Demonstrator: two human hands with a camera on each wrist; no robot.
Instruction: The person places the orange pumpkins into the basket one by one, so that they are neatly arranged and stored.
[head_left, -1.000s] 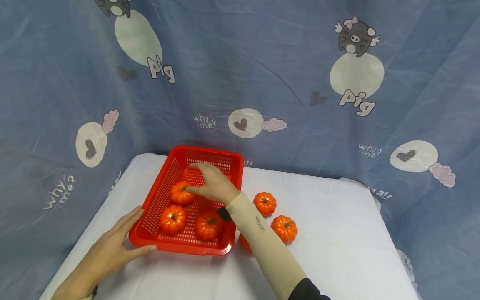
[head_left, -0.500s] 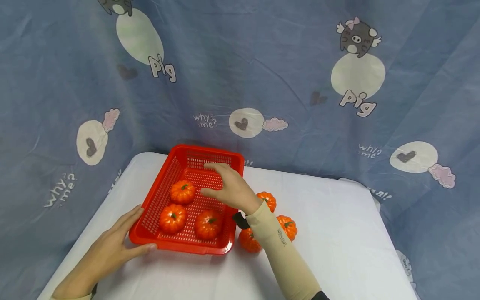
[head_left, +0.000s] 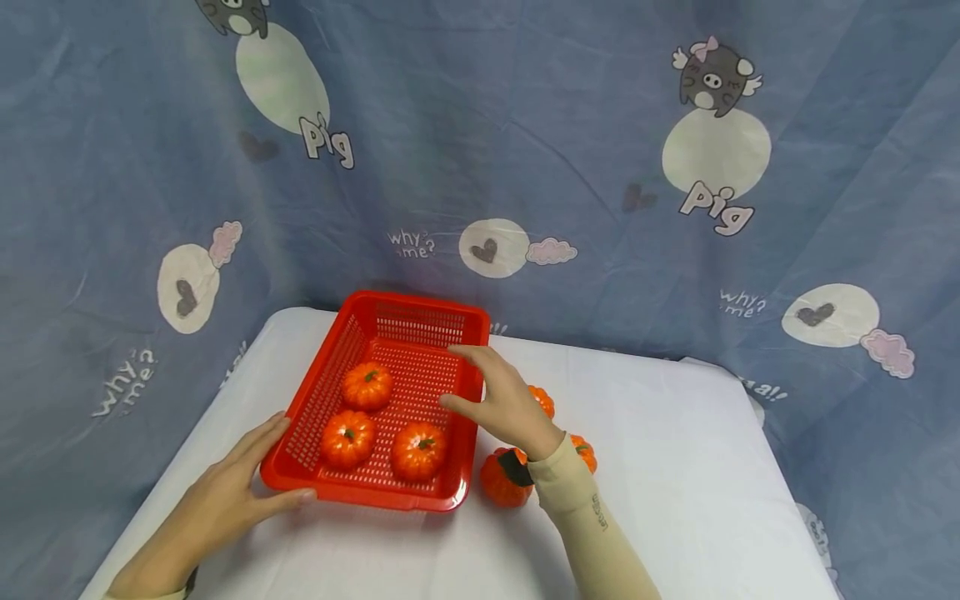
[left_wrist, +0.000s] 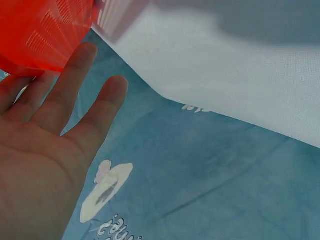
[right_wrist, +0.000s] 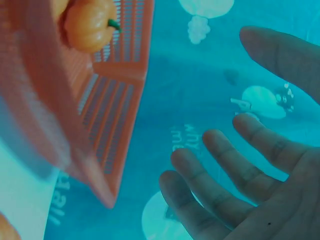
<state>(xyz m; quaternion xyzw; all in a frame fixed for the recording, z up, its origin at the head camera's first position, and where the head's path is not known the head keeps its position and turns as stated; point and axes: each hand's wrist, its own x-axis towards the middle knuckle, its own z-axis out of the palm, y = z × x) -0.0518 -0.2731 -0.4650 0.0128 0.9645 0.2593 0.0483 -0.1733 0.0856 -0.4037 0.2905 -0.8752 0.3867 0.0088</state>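
Observation:
A red plastic basket (head_left: 381,502) with slotted walls stands on the white table. Inside it are three small orange pumpkins with green stems: one farther back (head_left: 367,386), one front left (head_left: 348,439) and one front right (head_left: 418,451). At the basket's front left corner, my left hand (head_left: 217,508) rests against the rim, fingers on the left side and thumb along the front. My right hand (head_left: 506,400), holding nothing, hovers by the right rim with its fingers spread. In the right wrist view its fingers (right_wrist: 220,165) are apart from the basket.
Right of the basket several more pumpkins lie on the white tabletop (head_left: 675,492): a near one (head_left: 504,479), partly covered by the wrist strap, one behind my hand (head_left: 543,402) and one by my sleeve (head_left: 583,452). A blue printed cloth (head_left: 585,167) hangs behind.
My right hand has moved right and toward me, from above the back pumpkin in the basket to over the right rim, with its fingers spread. My left hand stays at the corner.

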